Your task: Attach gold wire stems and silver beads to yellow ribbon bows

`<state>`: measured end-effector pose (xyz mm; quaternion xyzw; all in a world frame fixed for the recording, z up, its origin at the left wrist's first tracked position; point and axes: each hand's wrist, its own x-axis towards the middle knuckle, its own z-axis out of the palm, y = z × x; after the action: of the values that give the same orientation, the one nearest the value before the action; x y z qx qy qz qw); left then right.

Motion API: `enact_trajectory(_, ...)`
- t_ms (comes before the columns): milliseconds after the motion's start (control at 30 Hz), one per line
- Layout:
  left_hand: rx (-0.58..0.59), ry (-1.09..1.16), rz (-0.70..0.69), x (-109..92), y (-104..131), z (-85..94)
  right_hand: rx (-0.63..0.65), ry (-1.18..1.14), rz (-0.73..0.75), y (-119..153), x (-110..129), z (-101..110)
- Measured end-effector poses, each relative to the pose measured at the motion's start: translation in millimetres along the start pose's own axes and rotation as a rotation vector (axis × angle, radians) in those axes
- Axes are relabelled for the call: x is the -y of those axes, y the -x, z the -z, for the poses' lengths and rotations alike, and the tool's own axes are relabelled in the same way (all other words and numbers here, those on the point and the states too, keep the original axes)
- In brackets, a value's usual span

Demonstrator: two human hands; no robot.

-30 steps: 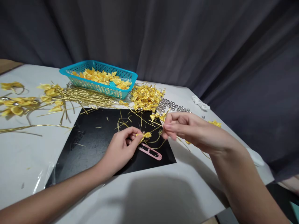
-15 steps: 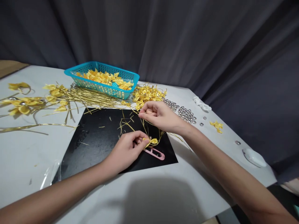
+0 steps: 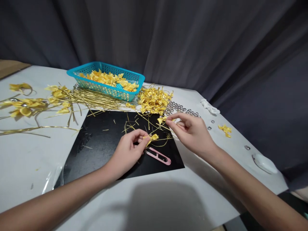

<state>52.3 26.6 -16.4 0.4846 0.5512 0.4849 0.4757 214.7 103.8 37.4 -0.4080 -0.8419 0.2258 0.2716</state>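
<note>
My left hand [image 3: 131,149] is closed in a pinch on a small yellow ribbon bow [image 3: 154,138] with a silver bead at its centre, above the black mat [image 3: 96,154]. Thin gold wire [image 3: 165,143] runs from this bow in a loose curve to the right. My right hand [image 3: 192,131] is closed, thumb and forefinger pinched at the end of another yellow ribbon bow [image 3: 161,120] just below the pile. Its other fingers are curled, and their inner side is partly hidden. Pink-handled snips [image 3: 160,156] lie on the mat under the left fingertips.
A blue basket [image 3: 141,78] of yellow bows stands at the back. Before it lie a bundle of gold wires [image 3: 96,98], a bow pile [image 3: 154,99] and silver beads [image 3: 179,107]. Wired bows [image 3: 26,106] lie left; a white mouse-shaped object [image 3: 264,163] sits right.
My right hand has moved right and slightly down, away from above the left hand, uncovering the front of the bow pile. My left hand, still holding its bow, has shifted slightly left and up.
</note>
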Motion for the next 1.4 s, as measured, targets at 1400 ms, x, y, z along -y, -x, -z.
enact_trajectory(1400,-0.065,0.126,0.039,-3,-2,-0.4,0.284,0.133,0.095,70,-1,-30)
